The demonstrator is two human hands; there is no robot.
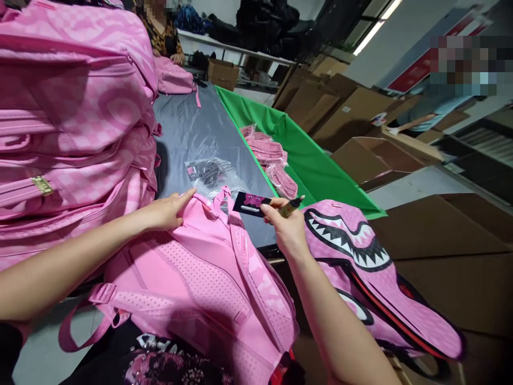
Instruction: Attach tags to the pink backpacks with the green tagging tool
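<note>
A pink backpack [200, 256] leans before me with its dotted back panel and shoulder straps facing up. My left hand [166, 211] holds its upper edge, one finger stretched out along the top; the other fingers are partly hidden. Beyond the backpack's top handle, my right hand [286, 222] is closed on a black hang tag [249, 203] with a pink figure, pinched at its right end. The same hand also holds a slim olive tool with a black tip [295, 204], whose kind I cannot make out. A clear plastic bag [212, 174] with dark pieces inside lies just past the backpack.
Pink backpacks [72, 117] are stacked high at left. A pink shark-mouth backpack [348, 240] stands at right. Wrapped pink pieces [266, 152] lie along a green sheet [308, 144] beside the grey table [192, 123]. Cardboard boxes [441, 240] fill the right; two people are farther back.
</note>
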